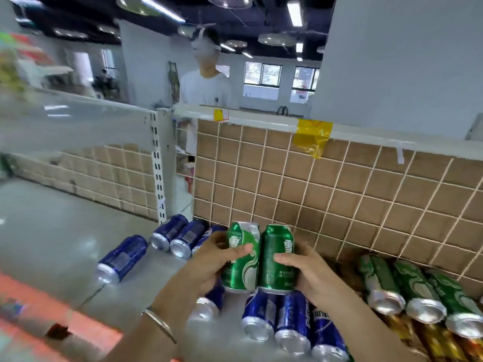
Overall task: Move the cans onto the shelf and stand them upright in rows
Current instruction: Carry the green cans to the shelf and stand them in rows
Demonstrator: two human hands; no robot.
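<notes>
My left hand (209,259) fingers curl round the left green can (241,259). My right hand (311,273) grips the right green can (278,259). The cans touch, above the shelf (65,244).

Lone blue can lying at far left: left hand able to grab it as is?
Probably not yet: the left hand grips a green can. The way to the blue can looks free otherwise.
</notes>
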